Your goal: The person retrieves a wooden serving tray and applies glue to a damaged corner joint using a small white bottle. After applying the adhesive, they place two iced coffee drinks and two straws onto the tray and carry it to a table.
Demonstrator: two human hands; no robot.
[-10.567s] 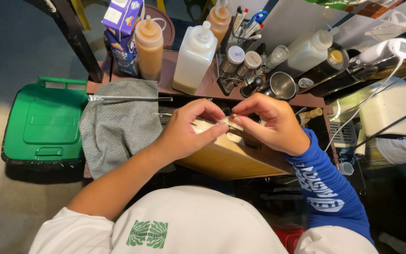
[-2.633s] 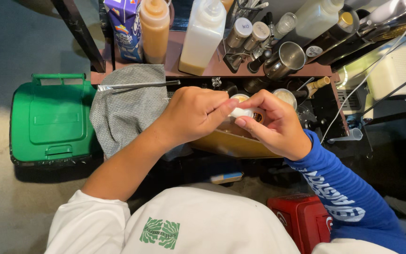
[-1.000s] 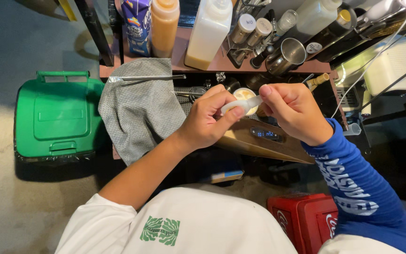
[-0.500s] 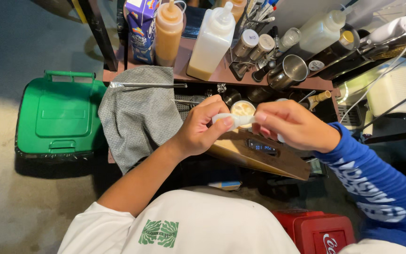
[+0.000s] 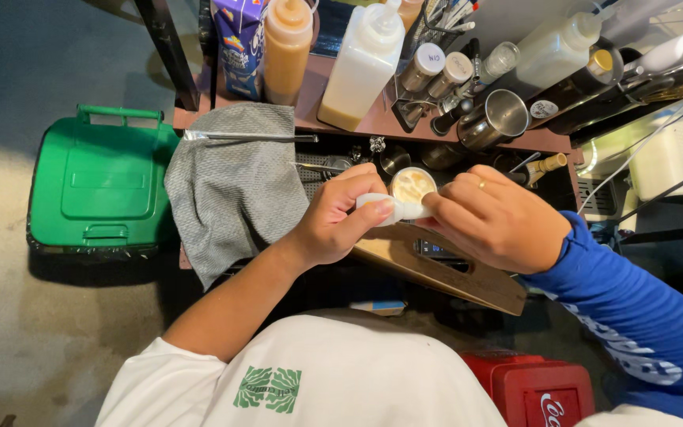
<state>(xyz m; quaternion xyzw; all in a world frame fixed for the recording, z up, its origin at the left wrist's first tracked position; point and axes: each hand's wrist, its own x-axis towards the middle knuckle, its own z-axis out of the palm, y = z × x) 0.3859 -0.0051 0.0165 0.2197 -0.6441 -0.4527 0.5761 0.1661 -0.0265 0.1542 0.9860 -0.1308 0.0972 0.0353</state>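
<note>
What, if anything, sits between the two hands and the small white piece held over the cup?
Nothing visible does. The left hand and the right hand both pinch the small white piece directly with their fingertips, one from each side. The cup of pale foamy liquid shows just beyond it, partly hidden by the fingers.

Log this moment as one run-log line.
left hand: grips small white plastic piece | right hand: pinches its other end | below: round cup of creamy drink | left: grey cloth
</note>
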